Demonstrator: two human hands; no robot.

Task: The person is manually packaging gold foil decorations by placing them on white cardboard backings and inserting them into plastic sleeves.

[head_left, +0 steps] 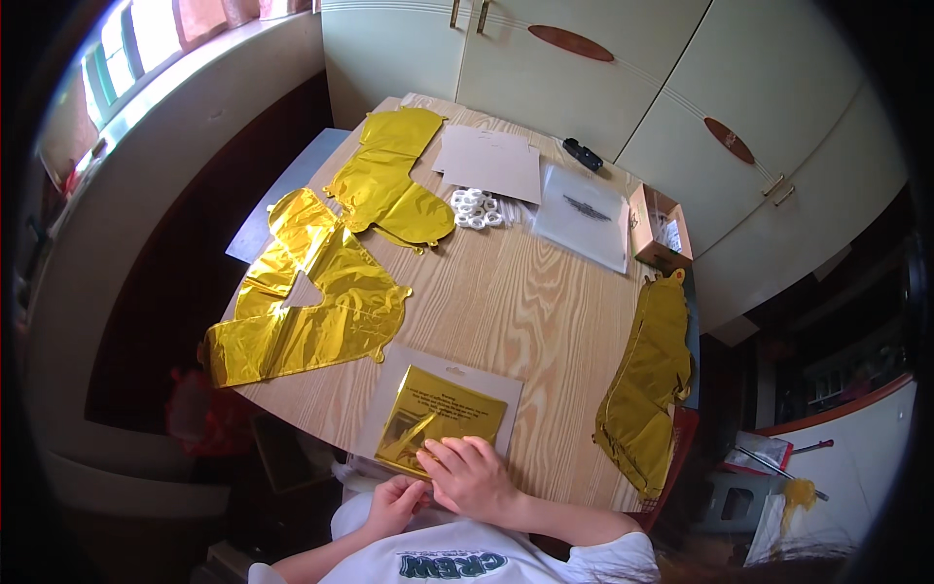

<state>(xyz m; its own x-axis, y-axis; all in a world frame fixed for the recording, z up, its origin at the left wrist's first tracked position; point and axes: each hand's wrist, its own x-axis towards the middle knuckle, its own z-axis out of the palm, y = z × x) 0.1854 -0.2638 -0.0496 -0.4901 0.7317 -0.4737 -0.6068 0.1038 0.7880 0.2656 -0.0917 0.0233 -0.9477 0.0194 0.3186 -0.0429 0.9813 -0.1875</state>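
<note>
A folded gold foil balloon [452, 401] lies on a pale card [512, 394] with a hang hole, at the table's near edge. Dark print covers part of the foil. My right hand [472, 477] rests across the foil's lower right part, its fingers stretched out and lying flat. Just left of it, at the lower edge of the foil, my left hand [397, 504] is closed, thumb and fingers pressed together. What those fingers hold, if anything, is hidden.
Large unfolded gold foil balloons lie at the left [331, 311], far left [394, 165] and right edge [642, 389] of the wooden table [525, 311]. Toward the back are grey cards [491, 161], small white rolls [475, 208], clear plastic bags [582, 219], a black object [583, 154] and an open box [662, 229].
</note>
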